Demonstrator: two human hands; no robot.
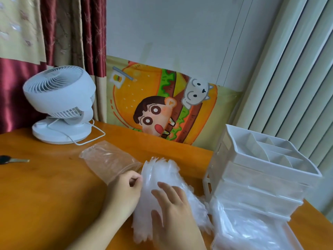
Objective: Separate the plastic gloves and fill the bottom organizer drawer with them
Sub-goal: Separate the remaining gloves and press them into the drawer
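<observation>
nearest, the right hand (pixel 173 212) lies flat with straight fingers on the stack of plastic gloves (pixel 162 179), pressing it to the counter (pixel 54 195), while the left hand (pixel 124 188) just to its left pinches the stack's left edge between thumb and curled fingers, as if teasing one sheet loose. so the step in hand looks like separating: one glove being peeled from the bundle while the rest is pinned. at the near right the bottom organizer drawer (pixel 252 233) stands pulled out from the white organizer (pixel 261 175) and already holds a heap of loose clear gloves, so the filling seems partly done, though how full it is i cannot tell. the next move likely calls for lifting the pinched glove clear without dragging its neighbours, then carrying it right across the stack into that open drawer; thin film clings, so the pressing hand should keep its weight on. farther off, just behind the stack, lies an empty clear plastic bag (pixel 106 157). at the far left stand a white fan (pixel 61 103) and, near the left edge, a key (pixel 12 160).
</observation>
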